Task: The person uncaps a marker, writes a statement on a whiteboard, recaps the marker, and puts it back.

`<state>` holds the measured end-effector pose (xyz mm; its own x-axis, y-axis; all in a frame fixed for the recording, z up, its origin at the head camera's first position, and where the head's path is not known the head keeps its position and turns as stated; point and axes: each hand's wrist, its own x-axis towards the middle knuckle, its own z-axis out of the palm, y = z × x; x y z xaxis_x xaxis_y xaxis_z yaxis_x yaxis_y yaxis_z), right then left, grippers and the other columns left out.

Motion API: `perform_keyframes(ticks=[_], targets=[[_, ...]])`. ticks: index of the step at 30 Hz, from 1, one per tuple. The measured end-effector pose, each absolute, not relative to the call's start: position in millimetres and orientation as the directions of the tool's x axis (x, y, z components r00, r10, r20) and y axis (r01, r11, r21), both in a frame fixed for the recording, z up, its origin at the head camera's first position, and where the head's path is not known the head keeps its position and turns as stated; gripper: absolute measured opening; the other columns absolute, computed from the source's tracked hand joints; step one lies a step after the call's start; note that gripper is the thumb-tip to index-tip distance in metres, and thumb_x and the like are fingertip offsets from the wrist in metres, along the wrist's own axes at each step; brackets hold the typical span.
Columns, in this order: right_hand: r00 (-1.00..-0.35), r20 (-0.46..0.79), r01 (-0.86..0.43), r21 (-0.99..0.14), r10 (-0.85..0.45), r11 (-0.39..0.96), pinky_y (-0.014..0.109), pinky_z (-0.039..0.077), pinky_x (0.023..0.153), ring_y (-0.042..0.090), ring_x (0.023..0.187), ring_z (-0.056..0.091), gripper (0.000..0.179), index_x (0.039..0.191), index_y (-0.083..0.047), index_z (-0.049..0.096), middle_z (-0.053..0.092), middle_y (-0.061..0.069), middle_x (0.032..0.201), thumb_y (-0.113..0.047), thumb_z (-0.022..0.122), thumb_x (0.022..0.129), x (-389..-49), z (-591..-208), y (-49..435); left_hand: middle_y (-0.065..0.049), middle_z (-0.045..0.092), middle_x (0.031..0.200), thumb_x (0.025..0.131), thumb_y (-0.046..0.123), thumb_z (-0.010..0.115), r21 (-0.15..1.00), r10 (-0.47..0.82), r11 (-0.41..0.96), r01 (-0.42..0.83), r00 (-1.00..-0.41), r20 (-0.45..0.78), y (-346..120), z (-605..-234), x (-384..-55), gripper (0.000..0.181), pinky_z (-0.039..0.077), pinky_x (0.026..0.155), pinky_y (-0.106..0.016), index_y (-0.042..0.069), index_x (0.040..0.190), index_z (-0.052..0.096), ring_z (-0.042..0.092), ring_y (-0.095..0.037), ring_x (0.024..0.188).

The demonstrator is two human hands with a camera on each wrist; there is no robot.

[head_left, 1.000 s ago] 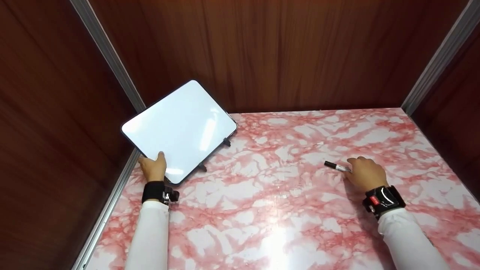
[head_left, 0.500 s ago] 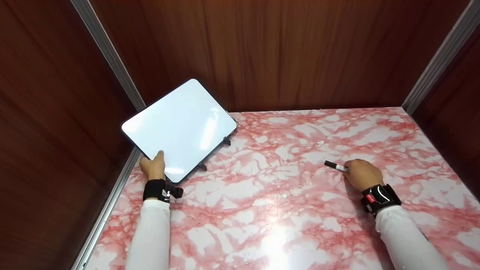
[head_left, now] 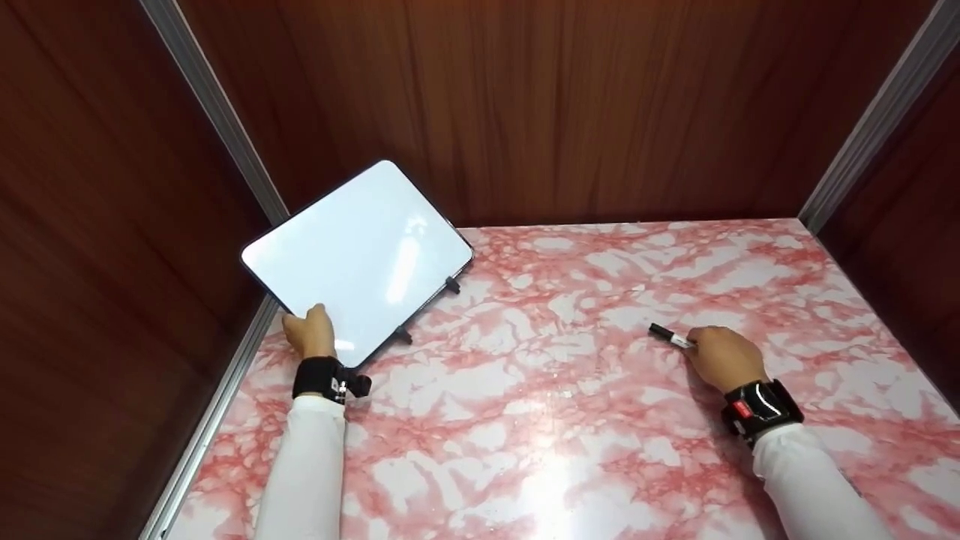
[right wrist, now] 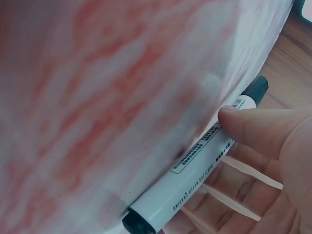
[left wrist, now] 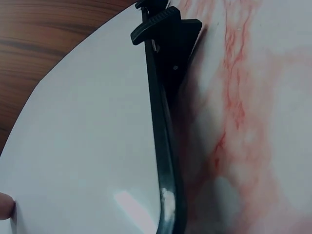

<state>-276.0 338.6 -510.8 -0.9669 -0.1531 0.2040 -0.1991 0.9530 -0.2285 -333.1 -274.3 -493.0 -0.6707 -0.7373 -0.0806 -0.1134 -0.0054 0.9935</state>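
Observation:
At the left in the head view, a whiteboard (head_left: 367, 240) with a thin dark frame stands tilted, its glossy white face bare. My left hand (head_left: 310, 332) grips its lower left edge, thumb on the face and the other fingers hidden behind. Two black feet (head_left: 403, 334) stick out along the lower right edge; one black foot (left wrist: 170, 44) shows large in the left wrist view. To the right, my right hand (head_left: 726, 358) holds a black-and-white marker (right wrist: 190, 161), cap on, low over the table. The thumb presses on the barrel, with the fingers on its other side.
The table (head_left: 525, 390) has a red-and-white marbled top with a bright glare near the front. Dark wood panels (head_left: 525, 112) enclose it at the back and both sides, with metal strips (head_left: 225, 127) at the corners.
My right hand's fingers have drawn in around the marker, and the hand has shifted slightly left and down in view. My left hand and the whiteboard stay almost where they were.

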Motion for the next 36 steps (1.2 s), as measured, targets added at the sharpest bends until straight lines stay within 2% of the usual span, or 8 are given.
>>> perform_keyframes(ticks=[5, 7, 13, 19, 28, 32, 36], targets=[[-0.961, 0.233, -0.205, -0.227, -0.151, 0.952, 0.048, 0.043, 0.048, 0.030, 0.065, 0.059, 0.006, 0.087, -0.007, 0.069, 0.062, 0.012, 0.075, -0.010, 0.072, 0.082, -268.6, -509.8, 340.9, -0.021, 0.028, 0.153, 0.086, 0.036, 0.068, 0.980, -0.733, 0.066, -0.186, -0.676, -0.079, -272.4, -495.2, -334.3, 0.090, 0.018, 0.114, -0.030, -0.005, 0.150, 0.019, 0.024, -0.030, 0.140], [-0.957, 0.249, -0.208, -0.225, -0.150, 0.952, 0.049, 0.042, 0.047, 0.031, 0.064, 0.059, 0.009, 0.088, -0.007, 0.069, 0.062, 0.011, 0.074, -0.010, 0.074, 0.081, -265.8, -509.2, 340.9, -0.021, 0.026, 0.154, 0.084, 0.037, 0.072, 0.976, -0.736, 0.089, -0.199, -0.673, -0.070, -272.3, -496.6, -334.9, 0.096, 0.016, 0.115, -0.030, -0.005, 0.151, 0.017, 0.022, -0.030, 0.141], [-0.944, 0.294, -0.222, -0.230, -0.149, 0.948, 0.050, 0.042, 0.047, 0.030, 0.062, 0.058, 0.015, 0.089, -0.005, 0.069, 0.061, 0.008, 0.072, -0.015, 0.077, 0.081, -257.6, -504.6, 339.5, -0.020, 0.026, 0.154, 0.084, 0.036, 0.072, 0.976, -0.735, 0.099, -0.192, -0.676, -0.058, -269.8, -500.2, -334.8, 0.097, 0.016, 0.114, -0.029, -0.005, 0.152, 0.015, 0.022, -0.029, 0.141], [-0.946, 0.288, -0.220, -0.241, -0.147, 0.945, 0.049, 0.043, 0.049, 0.028, 0.060, 0.059, 0.018, 0.091, -0.002, 0.069, 0.062, 0.009, 0.073, -0.018, 0.073, 0.085, -250.9, -502.2, 338.9, -0.023, 0.043, 0.141, 0.082, 0.035, 0.075, 0.979, -0.714, 0.117, -0.169, -0.699, -0.035, -258.4, -503.4, -336.7, 0.086, 0.027, 0.111, -0.033, -0.007, 0.144, 0.032, 0.038, -0.032, 0.132], [-0.946, 0.295, -0.213, -0.251, -0.135, 0.944, 0.052, 0.045, 0.053, 0.033, 0.065, 0.060, 0.014, 0.094, 0.001, 0.067, 0.062, 0.015, 0.080, -0.010, 0.071, 0.085, -238.4, -498.1, 337.0, -0.025, 0.041, 0.142, 0.081, 0.035, 0.076, 0.982, -0.601, 0.145, -0.121, -0.799, -0.009, -217.4, -506.3, -336.3, 0.088, 0.028, 0.111, -0.036, -0.010, 0.143, 0.032, 0.037, -0.033, 0.132], [-0.917, 0.376, -0.240, -0.252, -0.134, 0.938, 0.053, 0.045, 0.055, 0.033, 0.067, 0.060, 0.015, 0.095, 0.001, 0.067, 0.062, 0.014, 0.082, -0.008, 0.071, 0.084, -231.5, -494.4, 334.6, -0.024, 0.037, 0.145, 0.081, 0.035, 0.076, 0.984, -0.522, 0.149, -0.095, -0.853, -0.003, -191.3, -503.9, -332.1, 0.091, 0.027, 0.111, -0.037, -0.010, 0.145, 0.028, 0.035, -0.032, 0.134], [-0.877, 0.456, -0.288, -0.242, -0.153, 0.926, 0.051, 0.045, 0.054, 0.030, 0.064, 0.059, 0.016, 0.096, 0.001, 0.067, 0.061, 0.011, 0.080, -0.007, 0.072, 0.084, -224.2, -486.7, 329.4, -0.026, 0.038, 0.143, 0.081, 0.035, 0.076, 0.980, -0.454, 0.177, -0.094, -0.891, -0.003, -167.3, -501.7, -325.6, 0.091, 0.029, 0.110, -0.039, -0.011, 0.143, 0.029, 0.038, -0.033, 0.130]])
